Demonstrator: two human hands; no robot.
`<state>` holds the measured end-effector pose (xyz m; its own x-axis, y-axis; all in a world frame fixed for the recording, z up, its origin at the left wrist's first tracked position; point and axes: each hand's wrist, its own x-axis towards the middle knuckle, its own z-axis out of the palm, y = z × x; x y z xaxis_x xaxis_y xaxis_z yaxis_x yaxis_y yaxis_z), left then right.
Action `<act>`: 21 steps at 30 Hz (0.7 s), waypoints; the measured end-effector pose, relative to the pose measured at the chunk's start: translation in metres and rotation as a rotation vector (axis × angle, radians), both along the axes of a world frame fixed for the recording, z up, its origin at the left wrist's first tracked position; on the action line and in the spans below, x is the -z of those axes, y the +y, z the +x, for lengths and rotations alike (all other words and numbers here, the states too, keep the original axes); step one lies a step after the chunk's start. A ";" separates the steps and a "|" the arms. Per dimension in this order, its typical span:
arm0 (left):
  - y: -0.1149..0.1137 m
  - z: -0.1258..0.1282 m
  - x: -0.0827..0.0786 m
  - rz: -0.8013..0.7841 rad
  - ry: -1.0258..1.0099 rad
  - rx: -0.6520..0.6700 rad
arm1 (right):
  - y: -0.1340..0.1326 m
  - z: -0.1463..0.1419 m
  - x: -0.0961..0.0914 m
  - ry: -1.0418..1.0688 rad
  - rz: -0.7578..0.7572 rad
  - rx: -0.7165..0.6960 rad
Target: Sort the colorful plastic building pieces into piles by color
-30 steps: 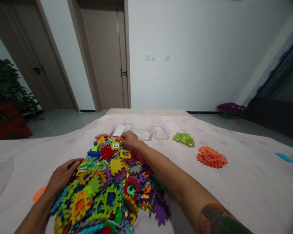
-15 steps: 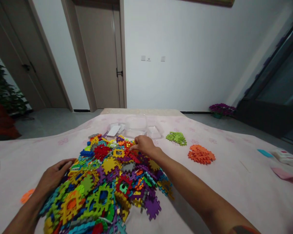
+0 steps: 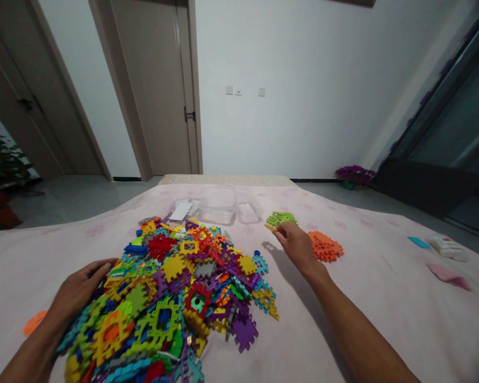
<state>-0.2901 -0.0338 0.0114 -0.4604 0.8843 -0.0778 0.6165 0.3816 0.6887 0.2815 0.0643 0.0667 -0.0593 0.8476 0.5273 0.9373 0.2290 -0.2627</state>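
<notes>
A heap of colourful interlocking plastic building pieces (image 3: 171,268) spreads over the cloth in front of me. My left hand (image 3: 82,284) lies against the heap's left edge, fingers loosely stretched and holding nothing that shows. Off to the right of the heap, my right hand (image 3: 297,246) is raised over the cloth, pinching a small yellow building piece (image 3: 270,227); most of that piece is hidden by the fingers. Just behind it sits a small pile of light green pieces (image 3: 281,217). A pile of orange pieces (image 3: 326,246) lies to the right of my right hand, partly covered by it.
Clear plastic containers (image 3: 217,213) and a white card (image 3: 181,210) are behind the heap. At far right lie a white packet (image 3: 447,248), a blue item (image 3: 418,242) and a pink cloth (image 3: 450,277). An orange piece (image 3: 35,322) is beside my left forearm.
My right hand has moved from the back of the heap rightward to the green pile, with a yellow piece now in its fingers. My left hand stays at the heap's left edge.
</notes>
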 end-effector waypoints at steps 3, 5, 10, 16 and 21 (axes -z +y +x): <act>0.001 -0.002 0.002 0.006 -0.001 -0.002 | -0.012 0.052 0.020 -0.118 0.028 0.171; 0.002 -0.004 0.005 0.006 0.009 -0.009 | -0.017 0.076 0.031 -0.186 0.022 0.263; 0.004 -0.009 0.008 0.006 0.026 -0.008 | -0.023 0.105 0.045 -0.313 -0.028 0.367; 0.004 -0.010 0.010 -0.004 -0.001 -0.015 | -0.023 0.067 0.028 -0.240 -0.027 0.307; 0.005 -0.009 0.010 -0.006 0.016 -0.018 | -0.008 -0.041 0.017 0.112 -0.208 -0.226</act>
<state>-0.2994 -0.0290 0.0016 -0.4779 0.8752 -0.0756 0.6199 0.3970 0.6768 0.2405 0.0563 0.0495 -0.2097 0.9100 0.3578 0.8314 0.3585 -0.4245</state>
